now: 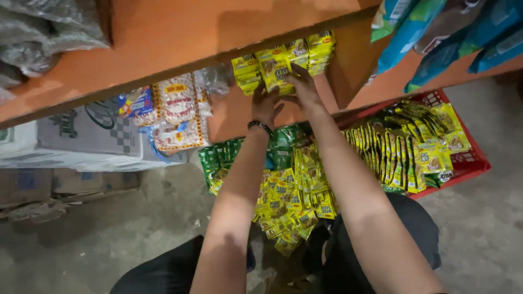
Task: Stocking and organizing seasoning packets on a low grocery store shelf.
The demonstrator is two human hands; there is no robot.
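- The left hand (265,104) and the right hand (303,90) both have their fingers wrapped around a stack of yellow packets (277,73).
- The stack sits on the orange shelf (234,117).
- More yellow packets lie in a pile (291,198) on the floor.
- A red basket (468,163) is nearby.

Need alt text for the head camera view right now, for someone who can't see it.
Both hands, left hand and right hand, press a yellow sachet stack onto an orange shelf. Below, loose yellow and green sachets lie heaped beside a red crate of more sachets.
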